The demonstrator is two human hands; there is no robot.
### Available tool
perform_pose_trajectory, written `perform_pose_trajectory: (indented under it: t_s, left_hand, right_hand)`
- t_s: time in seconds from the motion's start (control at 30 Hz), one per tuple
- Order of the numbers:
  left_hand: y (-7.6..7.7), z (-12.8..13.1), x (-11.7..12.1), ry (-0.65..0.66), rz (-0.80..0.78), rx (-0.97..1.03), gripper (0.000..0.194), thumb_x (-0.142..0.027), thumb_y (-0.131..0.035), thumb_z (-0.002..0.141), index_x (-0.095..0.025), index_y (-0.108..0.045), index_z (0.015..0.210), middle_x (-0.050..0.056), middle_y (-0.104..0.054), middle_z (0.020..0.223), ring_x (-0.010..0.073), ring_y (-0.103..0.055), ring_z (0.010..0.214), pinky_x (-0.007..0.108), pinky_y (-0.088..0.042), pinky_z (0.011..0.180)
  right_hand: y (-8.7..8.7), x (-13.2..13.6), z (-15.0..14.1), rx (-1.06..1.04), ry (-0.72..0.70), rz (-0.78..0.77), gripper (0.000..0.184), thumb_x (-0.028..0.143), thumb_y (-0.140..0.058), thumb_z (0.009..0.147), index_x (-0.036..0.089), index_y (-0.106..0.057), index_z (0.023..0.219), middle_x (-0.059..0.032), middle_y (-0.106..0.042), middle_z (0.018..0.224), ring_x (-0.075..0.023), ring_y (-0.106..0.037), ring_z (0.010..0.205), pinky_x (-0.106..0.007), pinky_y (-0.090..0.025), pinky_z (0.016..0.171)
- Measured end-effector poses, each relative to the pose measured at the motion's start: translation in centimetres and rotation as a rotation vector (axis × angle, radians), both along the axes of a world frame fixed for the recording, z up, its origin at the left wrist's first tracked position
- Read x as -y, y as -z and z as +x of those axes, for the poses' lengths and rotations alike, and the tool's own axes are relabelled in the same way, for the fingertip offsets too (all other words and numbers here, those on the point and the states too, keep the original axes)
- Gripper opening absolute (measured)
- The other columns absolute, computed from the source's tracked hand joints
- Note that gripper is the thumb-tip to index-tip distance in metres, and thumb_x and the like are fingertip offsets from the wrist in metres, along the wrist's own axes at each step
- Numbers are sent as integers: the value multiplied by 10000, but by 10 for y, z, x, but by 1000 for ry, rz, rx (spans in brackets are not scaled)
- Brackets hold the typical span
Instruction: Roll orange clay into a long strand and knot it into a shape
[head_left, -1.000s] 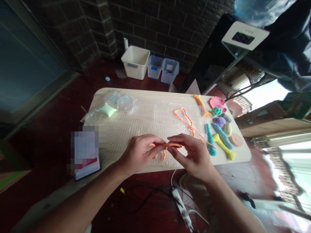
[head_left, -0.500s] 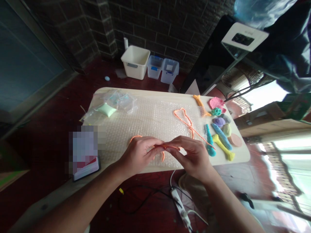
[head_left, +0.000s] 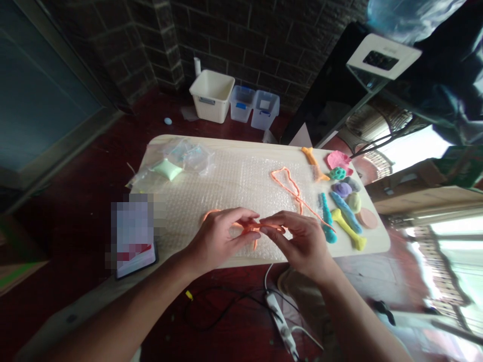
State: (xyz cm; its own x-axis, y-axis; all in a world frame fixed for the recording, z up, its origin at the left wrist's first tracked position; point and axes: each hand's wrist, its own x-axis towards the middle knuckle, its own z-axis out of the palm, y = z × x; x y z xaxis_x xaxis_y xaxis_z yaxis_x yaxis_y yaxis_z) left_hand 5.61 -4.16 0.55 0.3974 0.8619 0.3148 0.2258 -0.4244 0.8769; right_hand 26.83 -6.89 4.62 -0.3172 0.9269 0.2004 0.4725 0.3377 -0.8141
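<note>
Over the near side of the table, my left hand (head_left: 215,236) and my right hand (head_left: 302,239) meet with their fingertips close together. Between them is an orange clay strand (head_left: 255,228), thin and rope-like. My right hand pinches it with thumb and fingers. The left thumb and fingers curve around its other side, slightly parted at the tips. A short end hangs below the fingers, and another part curves out behind my left hand. Past my right hand, a longer orange strand (head_left: 289,186) lies looped on the bubble wrap (head_left: 222,181); whether it joins the held piece is hidden.
Along the right side lie an orange clay piece (head_left: 315,163), a teal one (head_left: 327,218), a yellow bone shape (head_left: 349,230) and several lumps. A pale green packet (head_left: 168,169) sits far left. A power strip (head_left: 281,324) is below the table; bins (head_left: 212,95) stand beyond.
My left thumb and fingers have parted a little, showing more of the orange strand between the hands. The view has shifted slightly; the things on the table stay put.
</note>
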Motion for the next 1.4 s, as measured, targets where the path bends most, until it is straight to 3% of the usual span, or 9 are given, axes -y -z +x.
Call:
perform_pose_trajectory:
  t_s: [0.1,0.3,0.47,0.63,0.77,0.97,1.13,1.4]
  left_hand:
    - [-1,0,0,-8,53,10,35,-194,-758,912,-183,-771,943,9,-815,879,143,-765,797,230,-548,744]
    - [0,-3,1,12,173,-52,54,-172,-703,955,-174,-756,947,17,-799,853,145,-742,764,251,-529,721]
    - [-1,-1,2,3,165,-69,115,-231,-715,956,-170,-725,1053,36,-801,948,159,-756,841,261,-548,762]
    - [-3,0,0,-20,169,-36,59,-208,-697,968,-170,-739,951,22,-798,875,143,-755,795,250,-541,730]
    - [-1,-1,1,-8,215,-79,118,-205,-641,999,-182,-736,931,19,-784,846,145,-733,757,272,-531,716]
    - [-1,0,3,-43,80,-52,170,-282,-741,936,-182,-728,1072,29,-807,940,161,-765,821,255,-566,738]
    - [-4,0,2,-41,49,-27,87,-228,-688,965,-193,-765,943,18,-818,881,154,-771,783,243,-564,712]
    - [-6,-1,2,-47,110,-52,92,-184,-696,936,-188,-768,878,14,-802,802,148,-739,707,248,-541,672]
  right_hand:
    - [2,0,-1,-24,19,-13,150,210,-723,949,221,-791,1082,-50,-802,942,-183,-750,824,-302,-580,718]
    - [1,0,-2,11,-14,20,122,208,-686,976,222,-803,1006,-36,-801,897,-154,-711,739,-282,-530,627]
    - [3,1,-1,-21,69,-50,108,243,-699,968,213,-797,1000,-45,-798,878,-170,-725,752,-300,-543,666]
    - [7,1,-2,-150,65,-181,185,280,-741,941,209,-769,1110,-66,-804,953,-199,-751,837,-312,-566,698]
    - [3,0,-2,-87,23,-119,148,255,-716,960,224,-804,1075,-61,-807,956,-185,-742,820,-312,-563,705]
    - [3,0,-2,-69,88,-100,105,236,-699,964,203,-792,1000,-49,-802,901,-168,-736,780,-292,-556,691]
    - [5,1,-3,-154,73,-161,184,267,-732,941,188,-765,1105,-77,-806,972,-192,-759,827,-300,-584,698]
    - [-2,0,-5,-31,24,-79,140,245,-683,978,200,-815,986,-62,-794,867,-170,-717,755,-295,-542,669]
